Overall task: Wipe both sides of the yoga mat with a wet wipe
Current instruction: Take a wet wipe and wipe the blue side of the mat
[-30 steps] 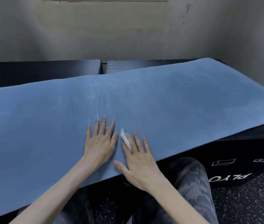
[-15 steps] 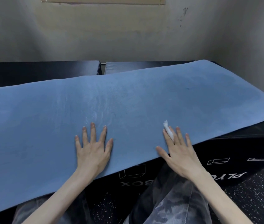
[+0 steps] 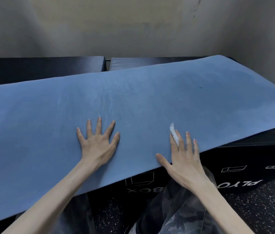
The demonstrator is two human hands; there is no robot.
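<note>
- One flat blue foam yoga mat (image 3: 141, 102) spans the frame from the left edge to the right, lying on two black padded plyo boxes (image 3: 244, 159); one small white wet wipe (image 3: 174, 134) sits near the mat's lower edge, right of centre.
- Two bare hands: the left hand (image 3: 98, 143) lies flat on the mat with fingers spread, gripping nothing; the right hand (image 3: 183, 157) has straight fingers, with the wipe wedged between the index and middle fingers.
- The mat's near edge overhangs the boxes; bare mat stretches toward the upper right and far left.
- Compared with half a second ago, both hands sit in much the same spots; a second ago they were side by side.
</note>
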